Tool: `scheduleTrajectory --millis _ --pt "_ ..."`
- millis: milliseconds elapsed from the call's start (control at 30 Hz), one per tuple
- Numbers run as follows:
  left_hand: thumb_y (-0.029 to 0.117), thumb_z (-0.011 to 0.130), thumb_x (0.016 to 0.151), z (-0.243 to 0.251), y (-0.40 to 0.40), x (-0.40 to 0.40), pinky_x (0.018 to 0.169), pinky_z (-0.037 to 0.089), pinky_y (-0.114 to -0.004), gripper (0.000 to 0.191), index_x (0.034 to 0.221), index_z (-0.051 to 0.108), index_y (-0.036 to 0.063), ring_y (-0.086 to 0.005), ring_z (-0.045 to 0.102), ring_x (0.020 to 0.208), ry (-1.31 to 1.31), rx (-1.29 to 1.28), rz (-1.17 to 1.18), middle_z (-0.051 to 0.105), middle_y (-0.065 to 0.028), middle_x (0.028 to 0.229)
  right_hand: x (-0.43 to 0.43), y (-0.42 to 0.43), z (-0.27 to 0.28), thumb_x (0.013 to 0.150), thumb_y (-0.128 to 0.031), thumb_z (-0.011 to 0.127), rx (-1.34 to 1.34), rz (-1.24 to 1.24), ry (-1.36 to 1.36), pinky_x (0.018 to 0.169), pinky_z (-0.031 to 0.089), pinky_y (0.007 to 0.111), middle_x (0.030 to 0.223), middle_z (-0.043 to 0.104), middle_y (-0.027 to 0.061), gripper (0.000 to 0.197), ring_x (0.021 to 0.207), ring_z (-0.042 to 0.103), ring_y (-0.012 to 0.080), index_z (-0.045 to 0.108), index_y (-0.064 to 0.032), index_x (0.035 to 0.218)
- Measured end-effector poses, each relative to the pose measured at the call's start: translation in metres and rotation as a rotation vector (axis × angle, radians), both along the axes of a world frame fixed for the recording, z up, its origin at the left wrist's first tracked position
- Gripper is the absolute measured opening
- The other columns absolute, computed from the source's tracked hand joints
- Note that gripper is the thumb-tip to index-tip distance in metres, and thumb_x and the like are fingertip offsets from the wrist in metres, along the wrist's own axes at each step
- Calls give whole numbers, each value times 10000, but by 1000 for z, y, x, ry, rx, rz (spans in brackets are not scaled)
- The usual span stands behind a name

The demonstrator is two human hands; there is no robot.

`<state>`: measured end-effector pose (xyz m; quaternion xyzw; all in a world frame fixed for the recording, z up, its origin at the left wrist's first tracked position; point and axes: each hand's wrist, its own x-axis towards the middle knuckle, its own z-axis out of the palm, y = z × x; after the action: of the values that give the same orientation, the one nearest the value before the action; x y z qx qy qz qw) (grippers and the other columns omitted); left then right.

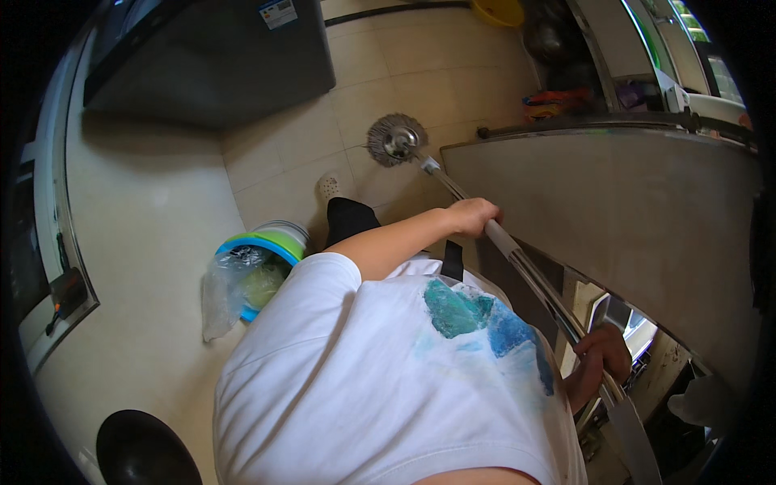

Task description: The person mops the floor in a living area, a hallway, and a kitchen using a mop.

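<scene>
A round string mop head (pixel 397 140) with a metal disc lies on the tiled floor. Its metal pole (pixel 539 285) slants down to the lower right across the view. My left hand (pixel 476 216) is closed round the pole's upper grey sleeve, nearer the mop head. Further back along the pole, beside the hem of my white shirt, my right hand (pixel 600 359) grips it too. Part of each hand's fingers is hidden by the hand itself and the pole.
At left, a blue and green bin (pixel 285 236) with a plastic liner stands against the pale wall (pixel 139 242). A dark appliance (pixel 212 66) is at the upper left. A countertop (pixel 606 188) borders the right side. A yellow basin (pixel 498 11) sits at the top, and one shoe (pixel 330 185) shows.
</scene>
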<state>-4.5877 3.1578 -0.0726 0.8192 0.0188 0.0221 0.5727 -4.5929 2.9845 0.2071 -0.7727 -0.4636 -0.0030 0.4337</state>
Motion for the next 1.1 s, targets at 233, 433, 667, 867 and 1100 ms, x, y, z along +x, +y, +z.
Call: scheduleTrajectory --millis 233,433,667,867,1100 --pt "-14 521 642 6 -34 -5 726 417 -364 279 901 554 85 -300 536 858 -11 38 -220 567 -119 903 13 -21 11 796 -332 528 -50 270 -134 398 306 254 498 504 80 346 404 396 131 434 -68 594" --pt "11 600 620 9 -18 -45 699 426 -338 282 893 551 67 -272 550 832 121 -40 -19 577 -122 853 38 -6 -13 762 -278 516 201 361 182 368 259 231 472 462 67 304 390 366 112 420 -66 567" --pt "58 649 608 -40 20 -127 674 445 -350 263 850 553 96 -271 562 797 206 -35 221 591 -96 834 23 36 -68 696 -204 534 247 642 466 445 298 262 532 511 64 201 425 397 144 476 -60 568" --pt "-19 617 583 -46 44 -192 638 437 -327 248 796 541 85 -248 551 724 262 -1 443 577 -88 774 -2 71 -90 636 -93 520 16 775 566 473 310 251 597 539 97 95 489 410 153 460 -45 581" --pt "66 619 612 -72 50 -227 660 454 -361 183 783 560 96 -302 560 768 342 121 521 589 -117 782 -24 85 -93 672 -120 531 -138 771 623 530 394 244 645 557 115 125 570 512 179 494 -9 628"
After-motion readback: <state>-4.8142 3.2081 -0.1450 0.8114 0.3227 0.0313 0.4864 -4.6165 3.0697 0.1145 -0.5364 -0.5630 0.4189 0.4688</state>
